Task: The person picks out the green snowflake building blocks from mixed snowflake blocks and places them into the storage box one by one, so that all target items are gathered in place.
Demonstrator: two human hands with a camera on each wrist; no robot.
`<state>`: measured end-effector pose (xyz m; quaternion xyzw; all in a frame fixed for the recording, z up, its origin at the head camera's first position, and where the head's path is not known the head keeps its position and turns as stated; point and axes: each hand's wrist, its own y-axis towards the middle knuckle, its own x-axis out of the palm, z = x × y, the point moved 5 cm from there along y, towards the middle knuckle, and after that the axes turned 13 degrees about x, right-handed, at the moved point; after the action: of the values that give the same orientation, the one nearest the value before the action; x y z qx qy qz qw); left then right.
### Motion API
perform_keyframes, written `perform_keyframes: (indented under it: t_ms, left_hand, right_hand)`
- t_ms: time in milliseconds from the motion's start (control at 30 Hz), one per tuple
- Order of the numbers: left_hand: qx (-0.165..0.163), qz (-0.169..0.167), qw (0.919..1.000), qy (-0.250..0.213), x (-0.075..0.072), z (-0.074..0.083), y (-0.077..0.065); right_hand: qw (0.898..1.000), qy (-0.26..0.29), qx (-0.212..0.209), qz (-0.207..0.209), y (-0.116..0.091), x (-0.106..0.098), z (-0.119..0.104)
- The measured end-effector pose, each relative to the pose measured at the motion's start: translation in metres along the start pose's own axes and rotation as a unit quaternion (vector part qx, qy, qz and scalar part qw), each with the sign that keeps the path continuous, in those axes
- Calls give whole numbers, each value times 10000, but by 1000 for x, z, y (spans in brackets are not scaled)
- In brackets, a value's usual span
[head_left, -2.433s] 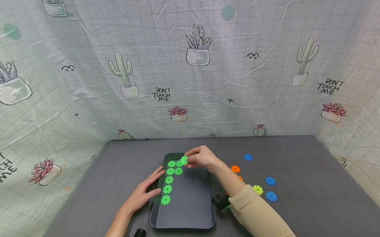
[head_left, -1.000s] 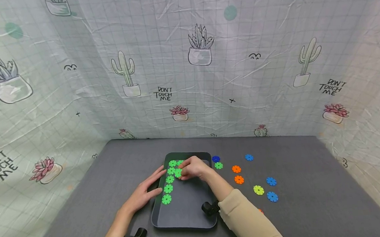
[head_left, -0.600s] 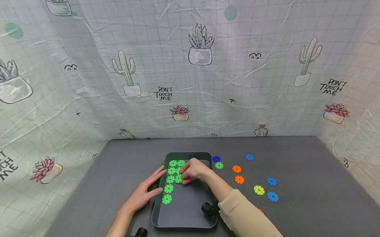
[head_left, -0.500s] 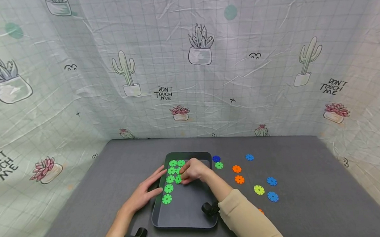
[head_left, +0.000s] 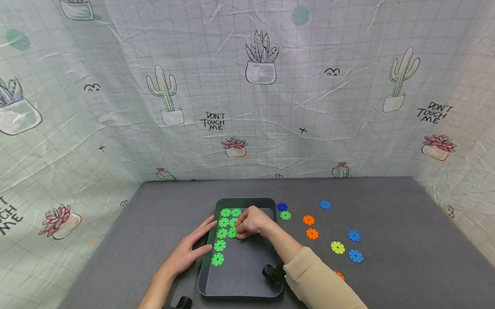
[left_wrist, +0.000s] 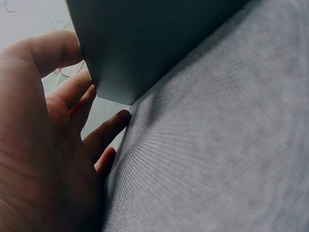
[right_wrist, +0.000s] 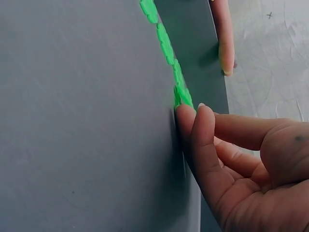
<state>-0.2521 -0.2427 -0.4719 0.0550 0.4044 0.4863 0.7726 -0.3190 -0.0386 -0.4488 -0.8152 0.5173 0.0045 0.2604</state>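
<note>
In the head view a dark tray point(head_left: 242, 277) holds green notched plastic discs point(head_left: 220, 245), laid flat along its left side in a column, with a second column beginning to its right. My right hand point(head_left: 253, 221) is over the tray, its thumb and fingertips pinching the edge of a green notched disc point(head_left: 232, 232) in that second column. In the right wrist view the fingertips sit right at the green disc point(right_wrist: 182, 95). My left hand point(head_left: 189, 250) lies along the tray's left rim, fingers extended, fingertips and thumb on it. The left wrist view shows its fingers point(left_wrist: 67, 48) against the tray's outer wall.
Right of the tray, loose notched discs lie on the grey table point(head_left: 388, 221): a dark blue disc point(head_left: 282, 206), a green disc point(head_left: 285, 215), orange discs point(head_left: 312, 233), a yellow disc point(head_left: 337, 248) and blue discs point(head_left: 356, 256). A printed curtain point(head_left: 314, 136) encloses the table.
My right hand has brought the green disc from the tray's far end down to the second column, beside the others, and has held nearly still there since. The left hand has stayed on the rim.
</note>
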Motion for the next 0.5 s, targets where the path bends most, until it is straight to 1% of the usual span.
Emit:
perform_keyframes:
  t_ms: [133, 300, 500]
  left_hand:
    - [-28, -10, 10000, -3, 0, 0, 0]
    - [-20, 1, 10000, 3, 0, 1, 1]
    - [-2, -2, 10000, 54, 0, 2, 1]
  right_hand:
    - [10000, 31, 32, 75, -2, -2, 0]
    - [9998, -15, -53, 189, -4, -5, -2]
    - [9999, 47, -58, 105, -6, -8, -3]
